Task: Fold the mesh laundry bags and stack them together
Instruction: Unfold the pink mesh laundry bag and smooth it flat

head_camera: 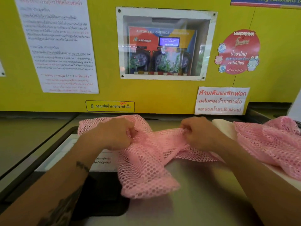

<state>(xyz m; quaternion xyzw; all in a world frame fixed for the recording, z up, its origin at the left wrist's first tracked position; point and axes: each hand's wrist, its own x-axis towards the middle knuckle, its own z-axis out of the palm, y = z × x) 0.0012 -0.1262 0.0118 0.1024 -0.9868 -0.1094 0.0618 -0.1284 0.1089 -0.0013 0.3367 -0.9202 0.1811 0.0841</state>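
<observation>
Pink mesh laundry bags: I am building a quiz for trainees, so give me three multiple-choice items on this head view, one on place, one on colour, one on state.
1. Where does the second pink mesh laundry bag lie?
A. right of the hands
B. on the floor
C. left of the hands

2. What colour is the wall panel behind?
A. blue
B. yellow
C. white

3. The pink mesh laundry bag being handled is:
A. neatly folded flat
B. hanging on a hook
C. bunched, gripped by both hands

Answers:
1 A: the second pink mesh laundry bag lies at the right edge.
2 B: the wall panel is yellow.
3 C: left hand and right hand clutch the pink mesh laundry bag being handled.
</observation>
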